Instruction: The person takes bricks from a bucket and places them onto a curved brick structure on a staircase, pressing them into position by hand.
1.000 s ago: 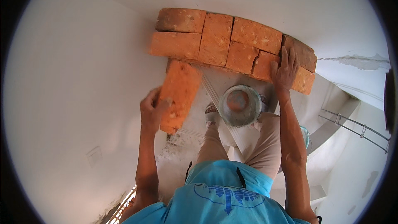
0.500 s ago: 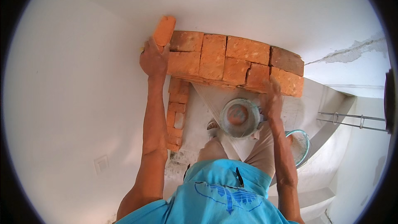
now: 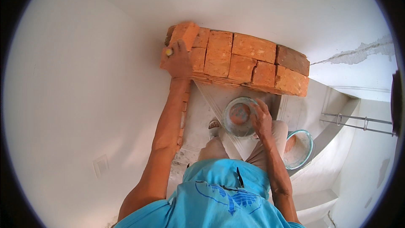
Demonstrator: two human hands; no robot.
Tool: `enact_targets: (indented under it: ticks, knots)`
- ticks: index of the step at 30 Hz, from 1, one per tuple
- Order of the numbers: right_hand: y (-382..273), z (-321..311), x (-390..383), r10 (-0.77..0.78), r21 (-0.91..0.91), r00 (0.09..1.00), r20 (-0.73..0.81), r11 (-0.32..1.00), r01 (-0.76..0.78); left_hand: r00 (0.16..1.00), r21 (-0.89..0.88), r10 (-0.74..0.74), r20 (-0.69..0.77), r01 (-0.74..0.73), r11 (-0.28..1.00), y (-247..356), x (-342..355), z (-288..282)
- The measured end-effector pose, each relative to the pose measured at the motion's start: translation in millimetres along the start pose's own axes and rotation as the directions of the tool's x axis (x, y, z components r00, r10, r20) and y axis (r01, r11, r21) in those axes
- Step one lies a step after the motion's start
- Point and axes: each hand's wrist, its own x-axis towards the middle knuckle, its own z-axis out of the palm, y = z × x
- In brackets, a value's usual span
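Note:
My left hand (image 3: 178, 61) grips a loose orange brick (image 3: 184, 33), held over the left end of a stack of bricks (image 3: 253, 48). Its fingers wrap the near end of the brick; a small round yellow thing (image 3: 169, 52) shows at the fingers, too small to name. The stack's top bricks lie in two rows, one at the right end darker than the others. Over the right rim of a round grey bucket (image 3: 234, 131) is my right hand (image 3: 262, 120), fingers loosely bent and apart, with nothing visible in them. Reddish material (image 3: 240, 114) lies inside the bucket.
Below on the right stands a second bucket (image 3: 311, 148) with a teal rim and pale contents. Beneath my left forearm a lower brick column (image 3: 184, 114) is mostly hidden. White walls (image 3: 84, 93) enclose the corner; metal rods (image 3: 358, 123) jut in from the right.
My left hand has brought the brick rightward and nearer, from the corner to over the stack's left end. My right hand has dropped from the stack's front edge to the bucket's rim.

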Motion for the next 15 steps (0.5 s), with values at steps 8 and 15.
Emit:
enact_targets:
  ticks: [8,15]
  knots:
    - [-58.0,27.0,50.0,-0.040,0.334,0.999,-0.002,0.942,0.038,0.993,0.166,0.106,0.054,-0.113,0.980,25.4,-40.2,7.3]
    - [-86.1,56.6,135.0,0.040,0.346,0.997,0.070,0.936,-0.062,0.989,-0.265,0.065,0.131,-0.029,0.964,20.5,-49.4,0.4]
